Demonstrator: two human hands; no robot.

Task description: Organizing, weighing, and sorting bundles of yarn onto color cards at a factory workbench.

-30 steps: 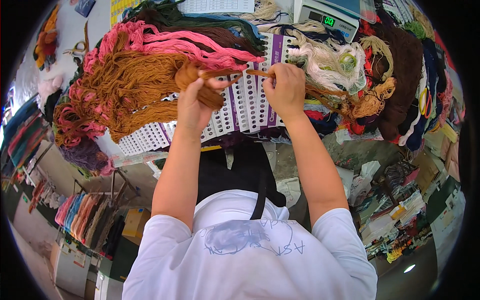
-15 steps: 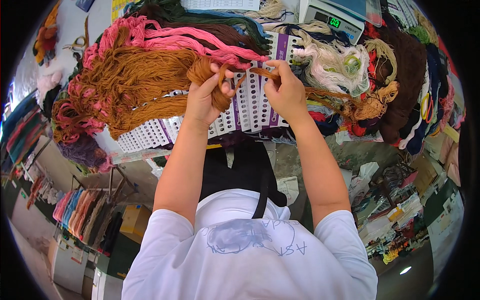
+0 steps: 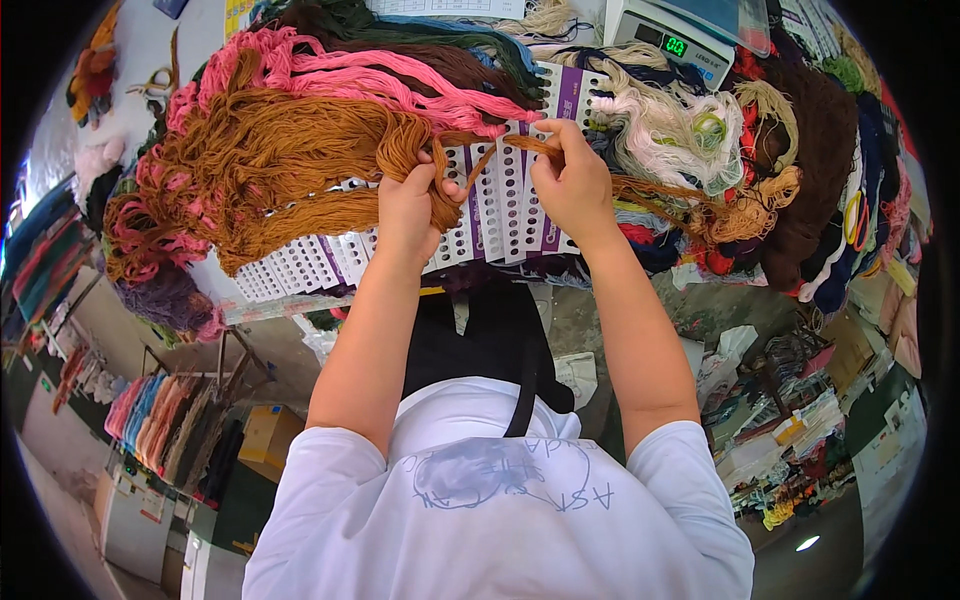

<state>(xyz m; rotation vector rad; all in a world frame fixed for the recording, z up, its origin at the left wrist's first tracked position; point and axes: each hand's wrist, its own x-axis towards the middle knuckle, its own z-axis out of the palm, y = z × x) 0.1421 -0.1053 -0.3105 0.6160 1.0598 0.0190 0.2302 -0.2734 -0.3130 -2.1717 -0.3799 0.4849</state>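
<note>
A thick bundle of golden-brown thread (image 3: pixel 300 145) spreads over the left of the table. My left hand (image 3: pixel 413 205) is closed round its right end, where a strand loops out. My right hand (image 3: pixel 570 185) pinches a twisted length of the same brown thread (image 3: pixel 530 145), which runs between the two hands. More brown strands trail to the right behind my right wrist. Below my hands lie white cards with rows of punched holes and purple bands (image 3: pixel 485 205). Pink thread skeins (image 3: pixel 400 75) reach to the cards just beyond my hands.
White and cream thread (image 3: pixel 665 125) is heaped to the right, beside a digital scale (image 3: pixel 675 45) with a lit display. Dark brown thread (image 3: pixel 815 170) and other coloured skeins crowd the far right. Scissors (image 3: pixel 855 215) with yellow handles lie there. Racks of hanging yarn (image 3: pixel 165 420) stand at lower left.
My left hand has turned over and closed lower around the brown bundle, its fingers now more hidden. My right hand has barely moved and keeps its pinch.
</note>
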